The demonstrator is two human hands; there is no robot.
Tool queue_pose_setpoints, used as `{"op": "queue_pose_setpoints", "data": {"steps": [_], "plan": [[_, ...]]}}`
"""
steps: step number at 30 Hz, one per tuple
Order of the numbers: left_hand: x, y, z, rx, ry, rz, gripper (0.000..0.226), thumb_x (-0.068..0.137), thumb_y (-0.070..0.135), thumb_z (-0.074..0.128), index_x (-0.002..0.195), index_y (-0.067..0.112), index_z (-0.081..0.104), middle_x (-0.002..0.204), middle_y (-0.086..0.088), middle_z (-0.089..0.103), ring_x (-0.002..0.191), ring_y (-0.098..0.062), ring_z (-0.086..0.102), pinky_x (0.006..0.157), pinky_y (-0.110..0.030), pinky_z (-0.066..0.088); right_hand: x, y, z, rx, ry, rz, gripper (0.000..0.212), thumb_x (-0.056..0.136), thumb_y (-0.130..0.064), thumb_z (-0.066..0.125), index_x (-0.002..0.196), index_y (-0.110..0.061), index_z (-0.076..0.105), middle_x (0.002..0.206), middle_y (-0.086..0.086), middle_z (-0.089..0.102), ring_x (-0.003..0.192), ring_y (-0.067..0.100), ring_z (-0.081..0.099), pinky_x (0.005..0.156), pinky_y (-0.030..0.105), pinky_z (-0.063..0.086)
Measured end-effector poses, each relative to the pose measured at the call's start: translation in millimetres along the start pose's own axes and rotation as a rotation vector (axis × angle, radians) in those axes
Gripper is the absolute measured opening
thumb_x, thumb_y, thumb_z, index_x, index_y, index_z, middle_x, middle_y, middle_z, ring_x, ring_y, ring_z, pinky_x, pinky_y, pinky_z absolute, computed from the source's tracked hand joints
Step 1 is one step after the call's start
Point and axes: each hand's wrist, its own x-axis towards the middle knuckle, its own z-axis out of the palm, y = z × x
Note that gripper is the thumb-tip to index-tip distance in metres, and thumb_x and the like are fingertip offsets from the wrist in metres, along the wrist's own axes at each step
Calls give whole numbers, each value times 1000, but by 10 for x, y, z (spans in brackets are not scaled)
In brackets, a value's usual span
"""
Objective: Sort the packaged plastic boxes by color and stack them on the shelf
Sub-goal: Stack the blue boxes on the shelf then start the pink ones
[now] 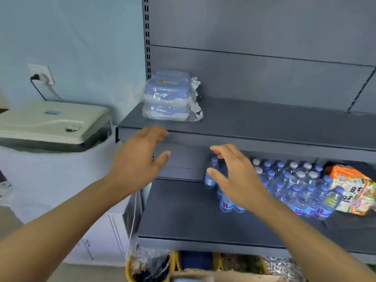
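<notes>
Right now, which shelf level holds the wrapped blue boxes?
The upper shelf: the blue boxes sit stacked at its left end. The lower shelf carries water bottles and a snack bag.

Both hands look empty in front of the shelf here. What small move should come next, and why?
Probably lower both hands to fetch another box: the left hand and right hand hold nothing, and the stack of plastic-wrapped blue boxes already sits on the grey metal shelf.

Small shop: grey metal gondola shelving (264, 119), rows of water bottles (295, 186), snack pkg (352, 190) on lower shelf.
</notes>
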Motion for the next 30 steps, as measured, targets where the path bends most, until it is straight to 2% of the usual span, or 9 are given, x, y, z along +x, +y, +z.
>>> {"op": "queue_pose_setpoints", "data": {"steps": [3, 6, 12, 16, 20, 24, 26, 30], "plan": [[-542, 195, 422, 50, -261, -98, 39, 90, 34, 58, 126, 23, 49, 123, 6, 55, 110, -17, 53, 82, -31, 45, -538, 306, 234, 17, -199, 51, 47, 92, -31, 57, 135, -19, 42, 133, -3, 41, 122, 16, 43, 98, 30, 37], [-1157, 334, 882, 77, -556, -238, 43, 91, 36, 56, 131, 25, 45, 130, 4, 51, 117, -18, 50, 90, -32, 44, -1109, 609, 516, 21, -415, 111, 49, 93, -32, 57, 136, -19, 39, 136, -1, 37, 125, 18, 42, 102, 34, 36], [-2331, 386, 1638, 43, -902, -418, 39, 89, 31, 58, 126, 22, 49, 128, -1, 56, 116, -22, 54, 94, -33, 44, -2166, 1141, 1053, -10, -723, 287, 42, 93, -30, 51, 133, -18, 41, 133, 0, 37, 126, 20, 40, 99, 32, 37], [-2775, 303, 2004, 37, -984, -496, 44, 91, 29, 56, 133, 22, 44, 134, 2, 52, 121, -18, 51, 96, -31, 44, -2572, 1418, 1407, -17, -842, 363, 46, 95, -34, 50, 137, -19, 39, 140, 0, 36, 129, 17, 37, 102, 31, 36], [-3067, 133, 2466, 41, -1013, -539, 48, 90, 30, 55, 135, 25, 39, 133, 0, 50, 119, -20, 50, 93, -33, 45, -2746, 1636, 1946, 1, -862, 414, 52, 93, -32, 53, 140, -22, 34, 145, -1, 34, 134, 19, 33, 106, 35, 35], [-3264, -83, 2951, 27, -1001, -535, 50, 89, 29, 56, 135, 24, 37, 135, 0, 46, 119, -23, 49, 90, -37, 46, -2731, 1808, 2661, -34, -797, 349, 62, 89, -30, 60, 142, -19, 30, 144, 2, 37, 131, 21, 36, 106, 38, 36], [-3362, -183, 3153, 13, -986, -524, 50, 89, 27, 57, 134, 23, 37, 135, 0, 46, 119, -23, 49, 88, -37, 46, -2725, 1888, 3029, -44, -770, 283, 71, 87, -31, 63, 146, -15, 25, 149, 3, 32, 136, 21, 30, 108, 37, 34], [-3559, -341, 3434, 27, -986, -502, 52, 90, 28, 57, 136, 23, 34, 135, 1, 45, 120, -21, 47, 86, -33, 42, -2790, 2050, 3661, -160, -781, 119, 86, 83, -38, 68, 149, -11, 19, 155, 7, 21, 143, 24, 17, 117, 38, 18]]}}
